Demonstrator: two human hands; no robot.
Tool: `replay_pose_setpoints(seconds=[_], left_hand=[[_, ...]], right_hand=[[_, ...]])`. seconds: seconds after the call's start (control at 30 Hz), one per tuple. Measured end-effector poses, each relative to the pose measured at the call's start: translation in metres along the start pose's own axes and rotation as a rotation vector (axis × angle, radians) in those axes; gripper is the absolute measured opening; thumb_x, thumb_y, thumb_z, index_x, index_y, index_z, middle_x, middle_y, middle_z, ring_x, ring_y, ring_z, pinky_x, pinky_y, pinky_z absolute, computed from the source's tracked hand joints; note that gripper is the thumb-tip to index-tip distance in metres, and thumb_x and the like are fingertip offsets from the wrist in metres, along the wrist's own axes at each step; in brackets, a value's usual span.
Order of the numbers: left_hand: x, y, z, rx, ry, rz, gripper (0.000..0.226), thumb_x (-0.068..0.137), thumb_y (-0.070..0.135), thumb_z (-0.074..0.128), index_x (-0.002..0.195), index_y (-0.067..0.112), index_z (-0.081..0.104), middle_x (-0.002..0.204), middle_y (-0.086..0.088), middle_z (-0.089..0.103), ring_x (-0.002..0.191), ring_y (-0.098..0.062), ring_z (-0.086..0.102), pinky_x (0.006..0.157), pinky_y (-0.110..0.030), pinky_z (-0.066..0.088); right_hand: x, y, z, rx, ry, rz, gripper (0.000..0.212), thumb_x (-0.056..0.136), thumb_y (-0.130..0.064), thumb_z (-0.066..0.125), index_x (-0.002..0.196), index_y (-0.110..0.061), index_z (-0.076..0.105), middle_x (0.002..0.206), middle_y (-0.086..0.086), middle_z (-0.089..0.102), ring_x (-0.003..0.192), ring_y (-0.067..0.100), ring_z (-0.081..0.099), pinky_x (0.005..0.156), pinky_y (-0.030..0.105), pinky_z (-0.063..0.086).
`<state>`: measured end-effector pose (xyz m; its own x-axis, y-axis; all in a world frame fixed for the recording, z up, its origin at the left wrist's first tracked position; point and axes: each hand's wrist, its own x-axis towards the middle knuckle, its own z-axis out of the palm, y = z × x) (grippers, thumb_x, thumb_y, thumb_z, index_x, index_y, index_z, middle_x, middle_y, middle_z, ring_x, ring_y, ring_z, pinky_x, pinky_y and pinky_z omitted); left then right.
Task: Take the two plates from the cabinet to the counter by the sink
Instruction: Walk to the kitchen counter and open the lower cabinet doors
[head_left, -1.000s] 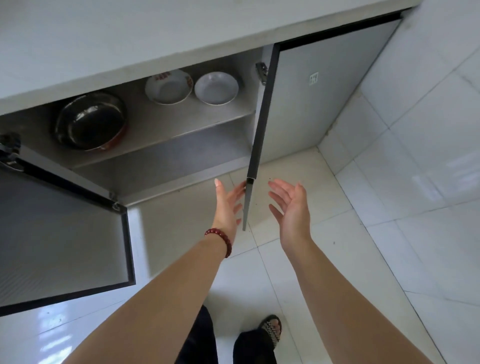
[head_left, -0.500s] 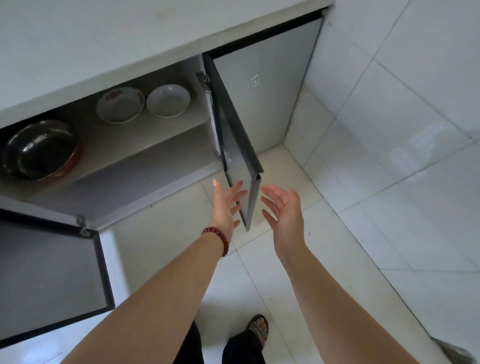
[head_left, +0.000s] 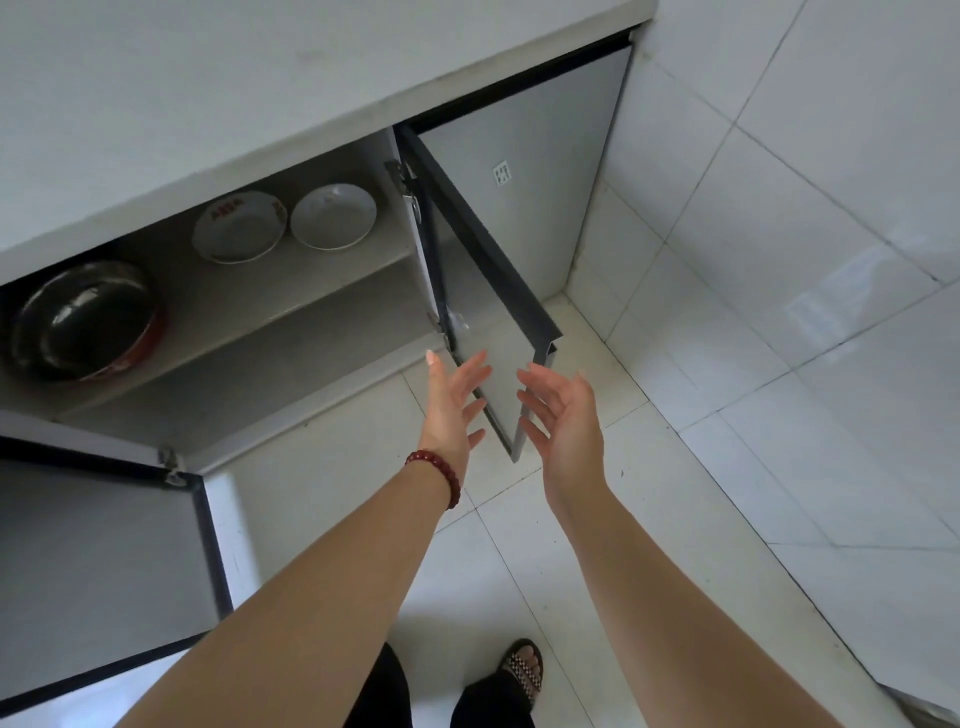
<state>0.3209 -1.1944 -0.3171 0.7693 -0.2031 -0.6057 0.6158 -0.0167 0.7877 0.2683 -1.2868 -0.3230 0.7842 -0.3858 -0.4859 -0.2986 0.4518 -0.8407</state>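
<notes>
Two plates, the patterned plate (head_left: 239, 227) and plain white plate (head_left: 333, 216), sit side by side on the upper cabinet shelf (head_left: 291, 280). Both hands, left (head_left: 451, 405) and right (head_left: 566, 421), hover empty with fingers spread; reach past the open door (head_left: 488, 291), gripping rims firmly.

Floor (head_left: 597, 519): glossy white tiles, lower frame.
Wall (head_left: 831, 156): white tiles, right side.
Countertop (head_left: 208, 78): pale grey, upper left.

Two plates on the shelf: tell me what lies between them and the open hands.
In the head view, only bare shelf board and the cabinet's lower opening lie between the two plates and the left hand and right hand. Both hands are empty.
</notes>
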Motion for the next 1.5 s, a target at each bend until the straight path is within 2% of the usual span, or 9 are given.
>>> replay_pose_setpoints(seconds=[0.2, 0.37, 0.6, 0.77, 1.1, 1.23, 1.33, 1.5], left_hand=[[0.002, 0.007, -0.017, -0.013, 0.035, 0.015, 0.075, 0.084, 0.069, 0.001, 0.132, 0.035, 0.048, 0.144, 0.007, 0.043, 0.135, -0.027, 0.033, 0.112, -0.053, 0.021], [0.002, 0.013, -0.038, -0.058, 0.076, 0.024, 0.075, 0.085, 0.069, 0.002, 0.128, 0.033, 0.051, 0.142, 0.007, 0.046, 0.133, -0.026, 0.037, 0.111, -0.052, 0.022], [0.004, 0.031, -0.072, -0.117, 0.089, 0.031, 0.069, 0.086, 0.069, 0.004, 0.121, 0.036, 0.054, 0.134, 0.011, 0.05, 0.13, -0.024, 0.039, 0.109, -0.05, 0.023], [0.014, 0.055, -0.103, -0.135, 0.083, 0.044, 0.075, 0.084, 0.071, 0.005, 0.128, 0.033, 0.053, 0.135, 0.011, 0.052, 0.127, -0.021, 0.042, 0.109, -0.049, 0.025], [0.065, 0.11, -0.183, -0.167, 0.061, 0.052, 0.07, 0.086, 0.069, 0.005, 0.123, 0.038, 0.055, 0.134, 0.011, 0.052, 0.124, -0.017, 0.043, 0.11, -0.048, 0.022], [0.089, 0.123, -0.204, -0.144, 0.082, 0.046, 0.055, 0.092, 0.058, 0.013, 0.124, 0.037, 0.054, 0.133, 0.012, 0.052, 0.121, -0.016, 0.044, 0.109, -0.046, 0.024], [0.109, 0.124, -0.21, -0.144, 0.118, 0.049, 0.037, 0.093, 0.04, 0.027, 0.117, 0.042, 0.055, 0.121, 0.018, 0.056, 0.119, -0.015, 0.046, 0.106, -0.043, 0.028], [0.144, 0.124, -0.205, -0.172, 0.152, 0.055, 0.034, 0.092, 0.045, 0.03, 0.114, 0.044, 0.057, 0.119, 0.019, 0.055, 0.118, -0.013, 0.047, 0.101, -0.04, 0.03]], right_hand=[[0.002, 0.002, 0.026, -0.021, -0.046, 0.012, 0.051, 0.1, -0.043, 0.018, 0.118, -0.02, 0.06, 0.119, -0.006, 0.065, 0.113, 0.01, 0.056, 0.104, 0.036, 0.039], [0.003, 0.005, 0.048, -0.03, -0.083, 0.027, 0.046, 0.099, -0.044, 0.02, 0.104, -0.029, 0.063, 0.117, -0.008, 0.065, 0.113, 0.011, 0.057, 0.105, 0.039, 0.038], [0.009, 0.007, 0.084, -0.074, -0.132, 0.047, 0.047, 0.098, -0.046, 0.02, 0.109, -0.027, 0.062, 0.116, -0.007, 0.066, 0.112, 0.01, 0.057, 0.104, 0.039, 0.038], [0.019, 0.001, 0.125, -0.096, -0.15, 0.043, 0.047, 0.097, -0.047, 0.023, 0.108, -0.028, 0.064, 0.117, -0.007, 0.066, 0.112, 0.011, 0.057, 0.103, 0.04, 0.039], [0.071, -0.005, 0.23, -0.031, -0.156, 0.041, 0.046, 0.098, -0.045, 0.022, 0.106, -0.028, 0.064, 0.117, -0.008, 0.066, 0.112, 0.008, 0.056, 0.097, 0.033, 0.04], [0.095, -0.006, 0.258, -0.002, -0.151, 0.051, 0.043, 0.099, -0.042, 0.024, 0.106, -0.027, 0.064, 0.117, -0.007, 0.066, 0.11, 0.006, 0.058, 0.093, 0.03, 0.042], [0.112, -0.004, 0.265, -0.051, -0.142, 0.035, 0.028, 0.096, -0.035, 0.038, 0.105, -0.029, 0.064, 0.116, -0.008, 0.067, 0.108, 0.006, 0.059, 0.094, 0.032, 0.044], [0.151, -0.004, 0.266, -0.127, -0.182, 0.035, 0.02, 0.093, -0.031, 0.044, 0.103, -0.034, 0.061, 0.116, -0.011, 0.065, 0.108, 0.005, 0.058, 0.095, 0.032, 0.043]])
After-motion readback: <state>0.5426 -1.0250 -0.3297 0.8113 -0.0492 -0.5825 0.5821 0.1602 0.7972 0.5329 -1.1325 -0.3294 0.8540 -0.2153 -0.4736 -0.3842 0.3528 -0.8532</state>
